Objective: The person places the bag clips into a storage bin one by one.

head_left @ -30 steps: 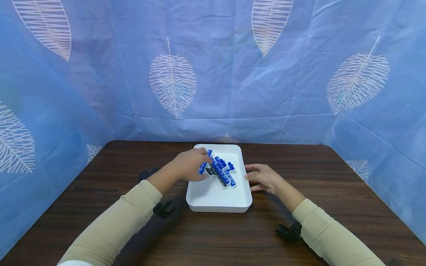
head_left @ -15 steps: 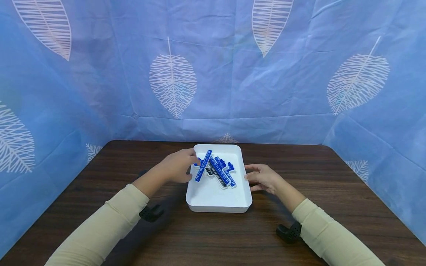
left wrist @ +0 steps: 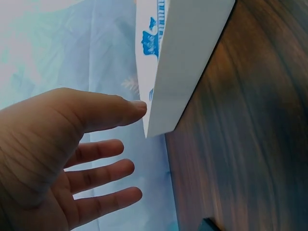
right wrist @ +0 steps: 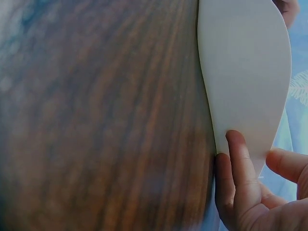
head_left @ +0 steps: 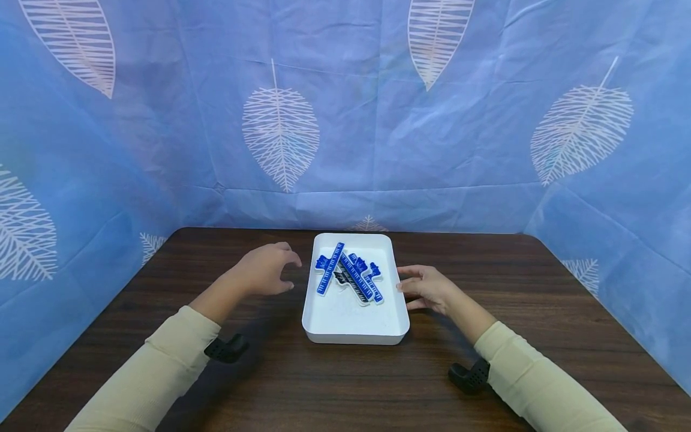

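A white tray (head_left: 353,327) sits mid-table and holds several blue rulers. One blue ruler (head_left: 330,268) lies slanted at the tray's left, with the other rulers (head_left: 360,281) crossed beside it. My left hand (head_left: 272,270) hovers just left of the tray with its fingers spread and holds nothing. In the left wrist view the left hand (left wrist: 96,159) is spread beside the tray wall (left wrist: 187,62). My right hand (head_left: 420,285) rests against the tray's right wall, and its fingers (right wrist: 238,163) touch the tray wall (right wrist: 245,72).
The dark wooden table (head_left: 540,312) is walled on three sides by a blue cloth with leaf prints (head_left: 281,132). Black camera mounts sit under my left wrist (head_left: 225,349) and right wrist (head_left: 468,377).
My left hand let go of the slanted blue ruler, which now lies in the tray, and drew back to the left out of the tray. The right hand stayed in place.
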`<state>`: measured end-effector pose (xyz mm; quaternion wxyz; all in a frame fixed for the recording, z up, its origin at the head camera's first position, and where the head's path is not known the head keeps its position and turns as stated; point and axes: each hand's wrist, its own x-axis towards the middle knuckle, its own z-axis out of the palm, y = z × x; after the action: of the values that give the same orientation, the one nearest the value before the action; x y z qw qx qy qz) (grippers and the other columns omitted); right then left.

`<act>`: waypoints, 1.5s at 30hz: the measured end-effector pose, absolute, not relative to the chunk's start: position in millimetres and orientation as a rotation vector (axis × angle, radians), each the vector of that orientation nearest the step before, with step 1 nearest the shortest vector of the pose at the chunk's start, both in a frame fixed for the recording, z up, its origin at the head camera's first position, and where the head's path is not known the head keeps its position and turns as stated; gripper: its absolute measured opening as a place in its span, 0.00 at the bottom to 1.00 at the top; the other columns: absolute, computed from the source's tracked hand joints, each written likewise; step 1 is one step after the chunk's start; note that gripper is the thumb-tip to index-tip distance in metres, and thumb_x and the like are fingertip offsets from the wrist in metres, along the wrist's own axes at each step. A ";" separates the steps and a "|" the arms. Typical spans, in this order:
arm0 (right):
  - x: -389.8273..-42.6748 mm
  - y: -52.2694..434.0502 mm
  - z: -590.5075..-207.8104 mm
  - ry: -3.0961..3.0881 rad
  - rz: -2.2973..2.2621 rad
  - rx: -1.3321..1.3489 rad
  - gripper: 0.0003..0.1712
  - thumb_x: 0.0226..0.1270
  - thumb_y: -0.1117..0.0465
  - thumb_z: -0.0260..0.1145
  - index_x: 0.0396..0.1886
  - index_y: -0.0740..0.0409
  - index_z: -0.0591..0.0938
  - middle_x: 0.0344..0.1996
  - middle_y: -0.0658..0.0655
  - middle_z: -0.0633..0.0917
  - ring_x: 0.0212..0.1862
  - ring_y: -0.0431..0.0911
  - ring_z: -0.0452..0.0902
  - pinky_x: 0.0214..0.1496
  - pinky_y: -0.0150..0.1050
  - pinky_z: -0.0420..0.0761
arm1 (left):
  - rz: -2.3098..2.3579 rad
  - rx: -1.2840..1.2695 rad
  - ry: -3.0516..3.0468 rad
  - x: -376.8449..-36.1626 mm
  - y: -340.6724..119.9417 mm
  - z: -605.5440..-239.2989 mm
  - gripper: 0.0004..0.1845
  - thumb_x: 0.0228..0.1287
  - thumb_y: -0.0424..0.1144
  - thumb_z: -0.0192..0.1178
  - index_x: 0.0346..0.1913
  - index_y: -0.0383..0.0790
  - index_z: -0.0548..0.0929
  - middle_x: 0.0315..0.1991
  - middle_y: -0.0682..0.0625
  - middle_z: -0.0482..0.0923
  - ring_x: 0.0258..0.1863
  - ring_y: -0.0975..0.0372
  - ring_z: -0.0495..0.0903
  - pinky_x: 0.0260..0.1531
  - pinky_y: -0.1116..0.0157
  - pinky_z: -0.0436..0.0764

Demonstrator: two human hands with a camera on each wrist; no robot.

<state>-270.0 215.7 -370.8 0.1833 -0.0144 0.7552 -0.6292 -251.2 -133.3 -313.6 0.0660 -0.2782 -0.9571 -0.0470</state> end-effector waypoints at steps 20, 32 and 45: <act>-270.9 216.5 -371.6 2.106 -1.781 -0.031 0.35 0.70 0.69 0.61 0.73 0.65 0.60 0.60 0.73 0.72 0.53 0.57 0.80 0.45 0.50 0.83 | -0.206 -0.590 -2.901 -258.5 -193.1 -325.4 0.15 0.54 0.36 0.72 0.45 0.38 0.85 0.46 0.42 0.80 0.39 0.51 0.81 0.41 0.49 0.80; -270.2 216.2 -370.9 2.107 -1.789 -0.020 0.34 0.70 0.69 0.60 0.73 0.65 0.60 0.58 0.73 0.74 0.52 0.58 0.80 0.45 0.49 0.83 | -0.217 -0.397 -3.041 -261.7 -214.7 -329.6 0.17 0.56 0.38 0.70 0.47 0.34 0.84 0.45 0.38 0.80 0.44 0.46 0.80 0.42 0.46 0.79; -270.9 217.3 -372.9 2.099 -1.799 -0.025 0.34 0.70 0.69 0.60 0.73 0.66 0.61 0.58 0.72 0.74 0.53 0.57 0.79 0.45 0.50 0.83 | -0.258 -0.319 -3.187 -270.1 -224.2 -348.1 0.24 0.55 0.42 0.71 0.52 0.32 0.82 0.49 0.36 0.80 0.46 0.45 0.79 0.48 0.44 0.77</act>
<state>-270.9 217.3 -372.9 0.1875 -0.0090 0.7458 -0.6392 -270.1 -224.2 -348.1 -0.0361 -0.0993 -0.9912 -0.0802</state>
